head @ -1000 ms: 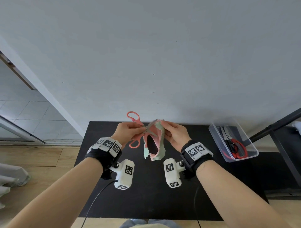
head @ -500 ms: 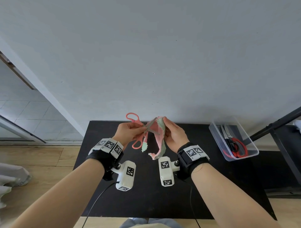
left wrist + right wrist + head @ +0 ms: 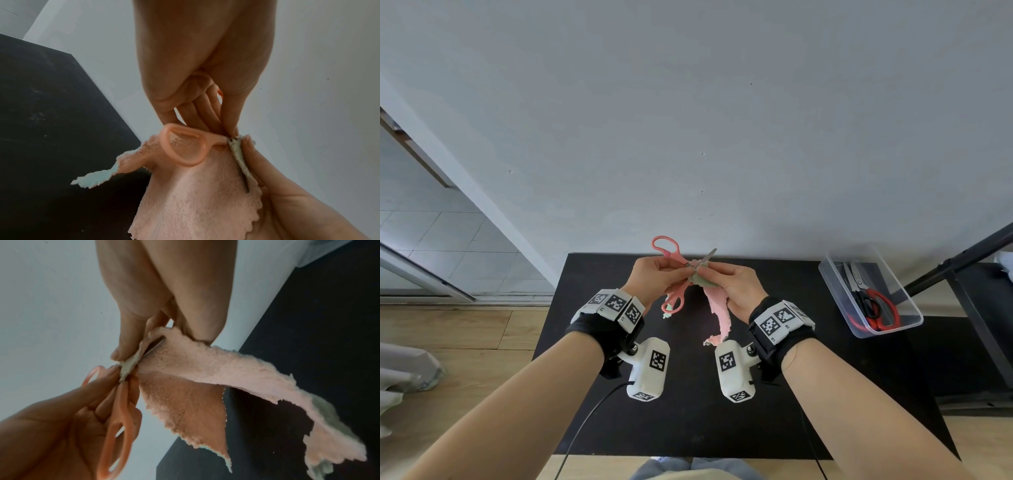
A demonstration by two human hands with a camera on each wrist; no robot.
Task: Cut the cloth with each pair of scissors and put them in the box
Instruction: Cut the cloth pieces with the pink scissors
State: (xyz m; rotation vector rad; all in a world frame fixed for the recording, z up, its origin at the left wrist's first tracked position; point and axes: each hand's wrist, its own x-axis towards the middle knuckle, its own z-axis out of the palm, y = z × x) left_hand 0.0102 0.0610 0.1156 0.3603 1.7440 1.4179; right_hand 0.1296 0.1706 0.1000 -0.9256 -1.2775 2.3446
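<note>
Pink scissors (image 3: pixel 671 274) blades now closed through cloth (image 3: pixel 717 308).

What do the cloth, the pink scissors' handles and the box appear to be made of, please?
Cloth: fluffy microfibre-like pile, pink face, greenish back. Pink scissors' handles: smooth matte plastic, apparently; blade greyish, probably metal. Box: clear, glossy plastic, contents visible through it.

Plain indoor room, looks set up for recording rather than lived in. Bare grey-white wall (image 3: pixel 722 120) directly behind a small black table (image 3: pixel 688 411). Wood-plank floor (image 3: pixel 465 342) to the left, meeting pale tiled flooring (image 3: pixel 441 240) beyond a sliding-door track (image 3: pixel 421 270). Black metal stand (image 3: pixel 962 260) at right. Marker-tagged wrist cameras (image 3: pixel 650 368) strapped on both arms.
</note>
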